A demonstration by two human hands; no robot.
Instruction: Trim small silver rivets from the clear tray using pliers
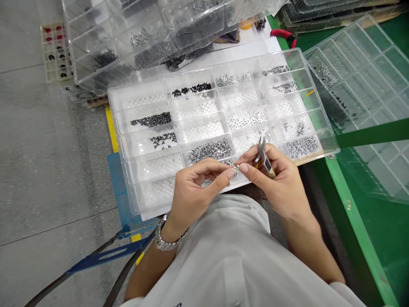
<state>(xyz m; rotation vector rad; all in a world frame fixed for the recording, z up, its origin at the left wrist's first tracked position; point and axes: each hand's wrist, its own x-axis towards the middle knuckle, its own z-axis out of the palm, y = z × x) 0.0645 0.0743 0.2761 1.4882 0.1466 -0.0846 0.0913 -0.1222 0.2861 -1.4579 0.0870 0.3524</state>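
My left hand (200,189) and my right hand (275,179) meet over the near edge of a clear compartment tray (128,170). Thumb and forefinger of each hand pinch a tiny shiny metal piece (236,166) between them; its exact kind is too small to make out. Tucked in my right hand is a pair of side cutters (263,155), jaws pointing away from me. Just beyond my fingers, one compartment holds a heap of silvery screw-like parts (211,150). Other compartments hold black screw-like parts (151,119) and bright small metal parts (246,119).
Stacked clear trays (96,42) with dark and silvery parts stand at the back left, beside a small case (57,53) of red and black pieces. To the right, more divided trays (361,64) lie on a green surface (393,38). Red-handled pliers (283,34) lie behind the tray.
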